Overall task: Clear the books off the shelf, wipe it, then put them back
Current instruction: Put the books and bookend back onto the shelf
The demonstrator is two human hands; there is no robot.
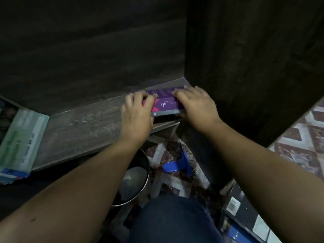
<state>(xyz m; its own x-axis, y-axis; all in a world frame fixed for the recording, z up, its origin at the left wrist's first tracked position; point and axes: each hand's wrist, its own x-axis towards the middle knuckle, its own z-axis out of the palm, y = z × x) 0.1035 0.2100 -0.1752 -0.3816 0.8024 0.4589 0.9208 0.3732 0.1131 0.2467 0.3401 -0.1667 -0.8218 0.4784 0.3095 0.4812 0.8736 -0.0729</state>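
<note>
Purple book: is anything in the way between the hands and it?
No, nothing visible. The left hand and the right hand grip the purple book at its two ends. It lies flat on the shelf, in the corner by the dark side panel. The green book lies far off at the shelf's left end.

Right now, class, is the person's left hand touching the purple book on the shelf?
Touching. In the head view the left hand curls its fingers over the left end of the purple book, with no gap between them.
</note>
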